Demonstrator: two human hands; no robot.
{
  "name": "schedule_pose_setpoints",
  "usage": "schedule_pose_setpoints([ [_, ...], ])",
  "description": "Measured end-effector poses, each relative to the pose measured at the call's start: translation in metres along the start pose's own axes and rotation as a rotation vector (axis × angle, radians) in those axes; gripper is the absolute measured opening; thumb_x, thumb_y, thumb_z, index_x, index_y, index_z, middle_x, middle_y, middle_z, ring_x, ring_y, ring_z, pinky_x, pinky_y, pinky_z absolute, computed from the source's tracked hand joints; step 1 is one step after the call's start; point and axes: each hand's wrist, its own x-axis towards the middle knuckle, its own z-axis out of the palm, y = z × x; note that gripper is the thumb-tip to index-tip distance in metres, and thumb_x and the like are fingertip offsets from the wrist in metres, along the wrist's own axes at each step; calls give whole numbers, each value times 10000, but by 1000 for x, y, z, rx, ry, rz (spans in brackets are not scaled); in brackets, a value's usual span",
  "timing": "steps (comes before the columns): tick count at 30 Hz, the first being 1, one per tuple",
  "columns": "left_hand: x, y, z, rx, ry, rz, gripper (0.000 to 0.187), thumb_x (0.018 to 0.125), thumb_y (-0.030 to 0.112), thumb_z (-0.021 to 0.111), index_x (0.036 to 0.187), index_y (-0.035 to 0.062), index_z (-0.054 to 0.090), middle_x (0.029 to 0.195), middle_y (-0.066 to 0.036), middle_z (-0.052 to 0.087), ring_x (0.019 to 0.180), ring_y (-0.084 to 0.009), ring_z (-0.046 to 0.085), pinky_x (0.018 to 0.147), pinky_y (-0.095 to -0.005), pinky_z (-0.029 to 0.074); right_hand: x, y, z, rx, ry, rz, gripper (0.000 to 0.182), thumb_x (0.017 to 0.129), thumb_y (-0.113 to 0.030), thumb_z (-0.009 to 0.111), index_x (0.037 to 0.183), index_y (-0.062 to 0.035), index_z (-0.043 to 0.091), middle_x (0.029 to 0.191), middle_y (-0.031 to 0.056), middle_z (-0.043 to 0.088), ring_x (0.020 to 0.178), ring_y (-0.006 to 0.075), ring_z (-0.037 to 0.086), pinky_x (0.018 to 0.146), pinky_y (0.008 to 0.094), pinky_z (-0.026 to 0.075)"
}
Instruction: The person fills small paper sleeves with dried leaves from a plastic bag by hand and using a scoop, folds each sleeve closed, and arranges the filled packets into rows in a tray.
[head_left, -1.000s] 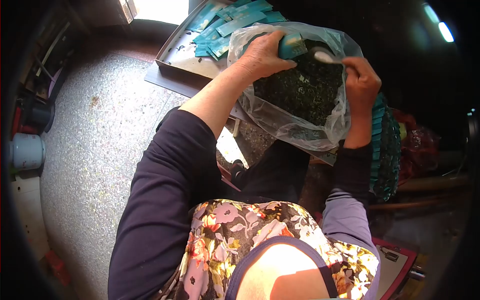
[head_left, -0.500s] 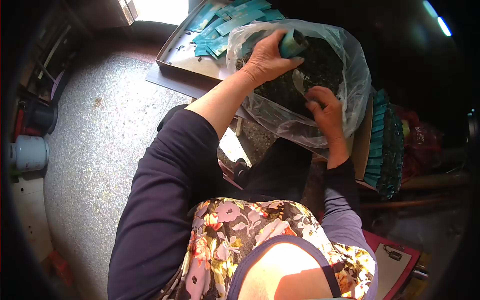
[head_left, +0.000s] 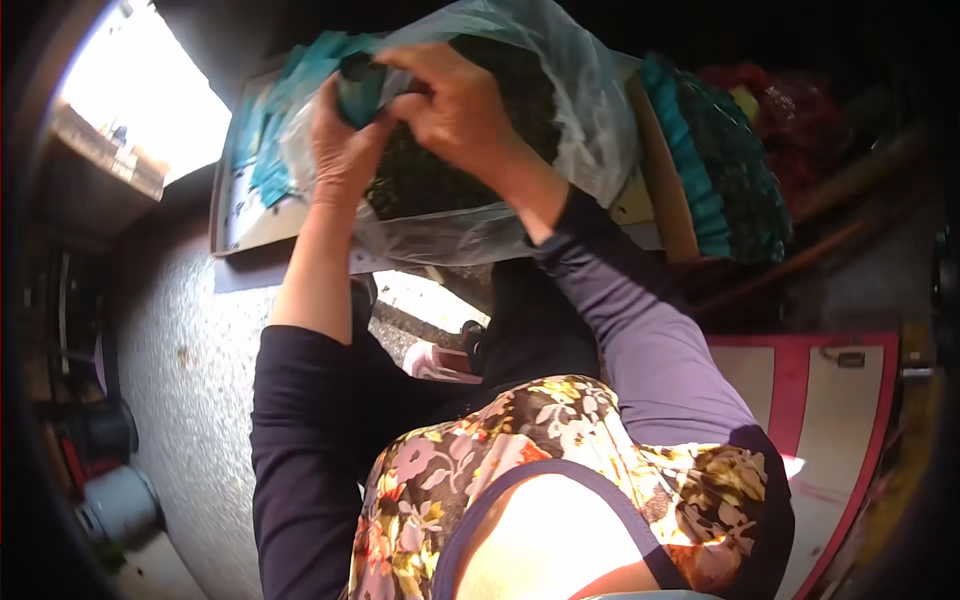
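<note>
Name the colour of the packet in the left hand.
The packet is teal, shown best in the head view.

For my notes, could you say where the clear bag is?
In the head view, the clear bag is top centre, under the right hand, flanked by teal packets.

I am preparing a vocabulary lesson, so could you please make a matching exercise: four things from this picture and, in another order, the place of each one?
Things:
1. teal packet with open mouth
2. clear plastic bag
3. red bag
4. floral top

Places:
A. to the right of the bunched teal packets
B. worn over the chest
C. in the left hand
D. around dark loose material

Pairs: 1-C, 2-D, 3-A, 4-B
</note>
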Motion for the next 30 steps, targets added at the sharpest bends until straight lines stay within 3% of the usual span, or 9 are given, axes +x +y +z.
schedule_pose_setpoints([
  [2, 0, -3, -3, 235, 7, 44, 557, 697, 190, 755, 1174, 42, 509, 1008, -105, 595, 930, -199, 572, 829, -319, 459, 6, -6, 5, 9, 35, -8, 360, 688, -23, 640, 1045, -65, 631, 907, 125, 645, 754, 262, 646, 671, 320, 516],
  [5, 1, -3, 0, 108, 12, 3, 538, 707, 185, 752, 1169, 52, 511, 1009, -93, 602, 930, -195, 579, 824, -312, 460, 12, -7, 8, -36, -105, 114, 213, 720, -92, 631, 930, -60, 650, 751, 151, 645, 697, 306, 639, 635, 361, 504],
  [9, -3, 10, 9, 162, 14, 26, 528, 713, 167, 746, 1173, 63, 509, 1009, -86, 616, 932, -198, 594, 825, -306, 467, 13, -3, 8, -73, -190, 173, 174, 730, -105, 633, 895, -61, 667, 723, 152, 641, 677, 297, 643, 636, 358, 508],
  [12, 3, -15, 5, 75, 39, 62, 561, 695, 206, 763, 1174, 71, 503, 1012, -122, 640, 937, -214, 615, 823, -335, 477, 11, -5, 9, 25, -94, 128, 173, 726, -77, 609, 883, -53, 679, 733, 135, 650, 625, 253, 644, 593, 311, 505],
  [17, -3, 22, 11, 205, 15, 104, 657, 653, 275, 805, 1199, 86, 491, 1014, -135, 638, 928, -264, 627, 813, -349, 489, 16, 0, 0, 43, -77, 146, 115, 731, -38, 589, 808, -44, 675, 668, 101, 632, 593, 145, 618, 576, 268, 474],
  [21, -6, 26, 5, 262, -92, 184, 926, 557, 290, 878, 1319, 94, 390, 1121, -140, 561, 1053, -296, 550, 918, -394, 446, 26, 5, -31, -83, 1, 160, 111, 766, -35, 581, 810, -52, 681, 642, 50, 634, 556, 100, 580, 544, 245, 461],
  [24, -7, 32, 0, 346, -75, 249, 935, 575, 324, 872, 1342, 119, 380, 1128, -118, 566, 1071, -281, 533, 941, -402, 432, 31, 34, -61, -50, 25, 294, 118, 815, -53, 567, 815, -55, 686, 614, -2, 607, 542, 50, 550, 497, 220, 438],
  [27, -5, 32, -6, 364, -57, 272, 907, 623, 365, 845, 1350, 122, 359, 1134, -121, 566, 1057, -285, 543, 924, -404, 449, 27, 80, -83, -246, -7, 147, 129, 823, -52, 559, 834, -53, 688, 603, -7, 586, 530, 43, 539, 480, 203, 420],
  [30, -4, 32, -7, 362, -47, 248, 872, 652, 344, 831, 1346, 119, 353, 1127, -123, 565, 1021, -281, 560, 881, -398, 474, 18, 117, -96, -295, -2, 263, 130, 812, -60, 559, 854, -43, 681, 610, 5, 596, 520, 57, 551, 478, 215, 426],
])
